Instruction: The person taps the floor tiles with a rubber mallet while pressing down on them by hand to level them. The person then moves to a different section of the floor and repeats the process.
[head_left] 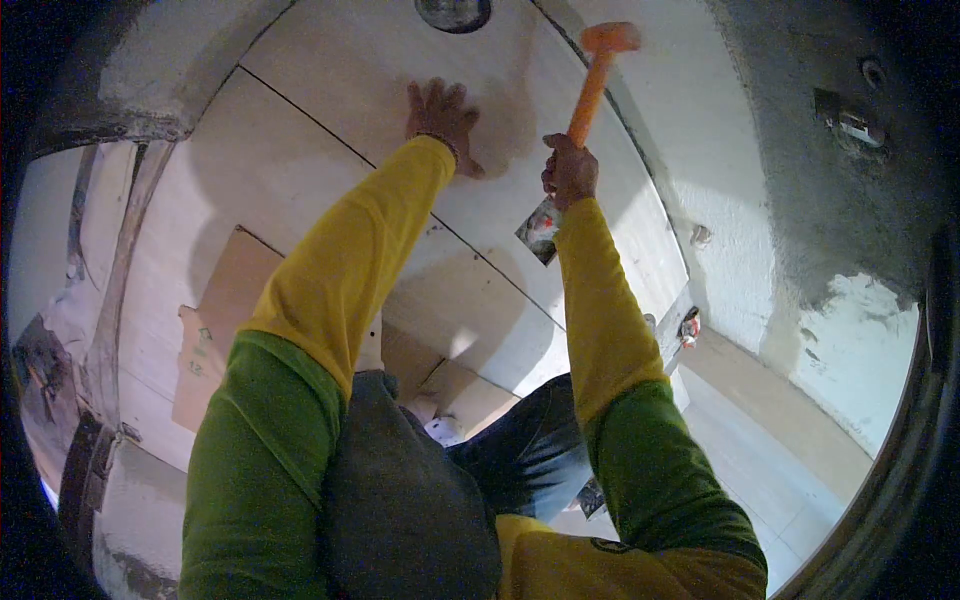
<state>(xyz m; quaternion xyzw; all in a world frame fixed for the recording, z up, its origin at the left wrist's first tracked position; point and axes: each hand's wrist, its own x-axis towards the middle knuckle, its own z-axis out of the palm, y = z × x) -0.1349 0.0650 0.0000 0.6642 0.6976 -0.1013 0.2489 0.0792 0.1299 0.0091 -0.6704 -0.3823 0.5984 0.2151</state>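
My right hand (570,172) is wrapped round the handle of an orange mallet (590,90), whose slightly blurred head points away from me, close to the wall. My left hand (442,118) lies with spread fingers on a large pale floor tile (500,190), holding nothing. Below my right hand, a flat metal blade like a trowel's (538,232) rests on the tile, partly hidden by my yellow sleeve.
A dark round opening (453,12) is at the far end of the tiles. Cardboard (225,310) lies left of my knees. A rough plastered wall (740,190) rises on the right, with a small red-and-white object (689,328) by its base.
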